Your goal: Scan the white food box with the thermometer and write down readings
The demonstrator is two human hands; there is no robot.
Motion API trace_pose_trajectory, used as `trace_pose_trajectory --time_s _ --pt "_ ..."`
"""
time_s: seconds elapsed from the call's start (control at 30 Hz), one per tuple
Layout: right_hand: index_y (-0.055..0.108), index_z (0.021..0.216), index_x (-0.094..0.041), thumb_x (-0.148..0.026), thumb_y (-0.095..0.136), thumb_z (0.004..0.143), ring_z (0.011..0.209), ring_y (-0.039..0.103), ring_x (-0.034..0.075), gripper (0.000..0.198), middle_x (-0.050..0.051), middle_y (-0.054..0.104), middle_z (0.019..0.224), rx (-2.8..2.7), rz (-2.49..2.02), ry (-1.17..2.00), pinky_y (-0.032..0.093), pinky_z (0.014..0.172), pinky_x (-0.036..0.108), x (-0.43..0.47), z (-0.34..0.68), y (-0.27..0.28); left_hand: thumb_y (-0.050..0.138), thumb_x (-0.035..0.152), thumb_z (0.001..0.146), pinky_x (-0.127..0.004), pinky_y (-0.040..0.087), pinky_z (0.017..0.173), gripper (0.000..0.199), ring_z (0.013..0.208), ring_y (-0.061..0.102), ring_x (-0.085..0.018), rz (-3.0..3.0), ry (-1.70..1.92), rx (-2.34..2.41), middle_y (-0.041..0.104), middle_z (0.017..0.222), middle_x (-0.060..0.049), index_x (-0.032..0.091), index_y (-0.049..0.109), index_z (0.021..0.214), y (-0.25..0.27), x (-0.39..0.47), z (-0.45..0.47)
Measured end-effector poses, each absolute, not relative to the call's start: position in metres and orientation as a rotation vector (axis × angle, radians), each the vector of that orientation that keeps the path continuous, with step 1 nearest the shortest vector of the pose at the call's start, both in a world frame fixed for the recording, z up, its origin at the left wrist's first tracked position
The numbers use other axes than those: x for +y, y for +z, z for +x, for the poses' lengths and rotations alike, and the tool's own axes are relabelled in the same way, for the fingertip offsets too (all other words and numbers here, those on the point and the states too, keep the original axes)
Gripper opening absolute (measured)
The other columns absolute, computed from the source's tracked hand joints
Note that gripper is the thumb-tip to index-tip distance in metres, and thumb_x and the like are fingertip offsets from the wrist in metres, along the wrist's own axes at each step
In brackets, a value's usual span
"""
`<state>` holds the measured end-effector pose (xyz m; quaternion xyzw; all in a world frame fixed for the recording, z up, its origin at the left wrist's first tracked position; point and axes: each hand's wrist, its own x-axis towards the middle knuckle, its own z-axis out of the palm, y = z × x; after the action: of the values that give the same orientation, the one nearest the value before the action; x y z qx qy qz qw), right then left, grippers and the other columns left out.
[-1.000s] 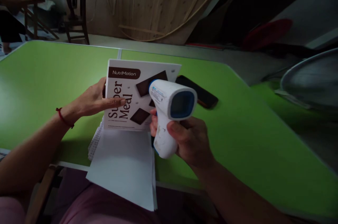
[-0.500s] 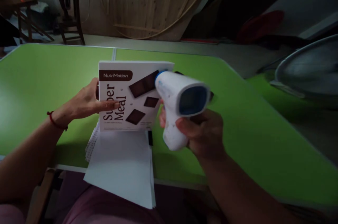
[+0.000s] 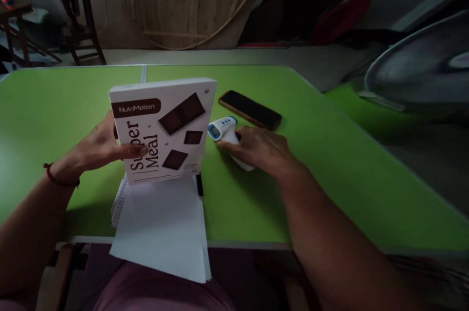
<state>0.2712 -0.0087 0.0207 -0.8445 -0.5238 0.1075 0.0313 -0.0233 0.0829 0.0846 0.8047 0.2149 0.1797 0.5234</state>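
My left hand (image 3: 106, 147) grips a white "NutriMotion Super Meal" box (image 3: 176, 150) by its left side, thumb across the printed front. The box stands upright and slightly tilted, above white paper sheets (image 3: 164, 233) that hang over the table's near edge. To the right, my right hand (image 3: 256, 147) is closed around a white and blue infrared thermometer (image 3: 223, 128), low at the green table. Its small screen faces me. Whether the thermometer touches the tabletop I cannot tell. Just beyond that hand lies a dark smartphone (image 3: 251, 108) in a brown case.
The green folding table (image 3: 330, 194) has a pale edge. A black clip (image 3: 199, 185) and a printed sheet (image 3: 119, 203) sit by the papers. A large fan (image 3: 421, 67) stands at the right, a wooden chair (image 3: 86, 32) at the back left.
My right hand has lowered the thermometer from in front of the box to the table, on the box's right. The phone shows more fully. The box has turned slightly in my left hand.
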Motion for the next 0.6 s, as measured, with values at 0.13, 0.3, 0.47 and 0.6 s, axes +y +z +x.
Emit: trace_pose_trajectory --time_s 0.13,0.3,0.47,0.6 --pt "0.065 0.088 -0.014 -0.055 0.059 0.081 0.084 0.063 0.029 0.041 0.016 0.067 0.092 -1.642 -2.460 0.032 0.043 0.062 0.036 -0.016 0.264 0.020 0.074 0.030 0.080 -0.042 0.060 0.085 0.051 0.103 0.065 -0.025 1.923 0.460 0.520 0.064 0.125 -0.008 0.019 0.056 0.127 0.090 0.080 -0.019" --pt "0.063 0.088 -0.017 -0.042 0.062 0.084 0.067 0.062 0.019 0.025 0.008 0.068 0.079 -1.724 -2.037 0.309 0.046 0.062 0.032 -0.021 0.232 0.017 0.077 0.031 0.077 -0.038 0.060 0.082 0.043 0.094 0.067 -0.022 1.941 0.560 0.617 0.069 0.118 -0.004 0.020 0.063 0.116 0.101 0.081 -0.023" --pt "0.062 0.093 -0.017 -0.035 0.061 0.084 0.068 0.064 0.020 0.020 0.008 0.069 0.078 -1.848 -2.080 0.419 0.044 0.060 0.030 -0.014 0.220 0.006 0.084 0.041 0.067 -0.040 0.058 0.089 0.046 0.102 0.062 -0.024 2.003 0.751 0.800 0.067 0.121 0.001 0.021 0.066 0.105 0.095 0.111 -0.045" --pt "0.063 0.101 -0.017 -0.024 0.054 0.084 0.065 0.064 0.018 0.020 0.005 0.069 0.076 -1.873 -1.985 0.363 0.045 0.061 0.029 -0.012 0.233 -0.005 0.077 0.058 0.071 -0.046 0.056 0.091 0.065 0.104 0.060 -0.023 2.143 0.707 0.924 0.065 0.124 -0.006 0.015 0.060 0.117 0.085 0.134 -0.060"
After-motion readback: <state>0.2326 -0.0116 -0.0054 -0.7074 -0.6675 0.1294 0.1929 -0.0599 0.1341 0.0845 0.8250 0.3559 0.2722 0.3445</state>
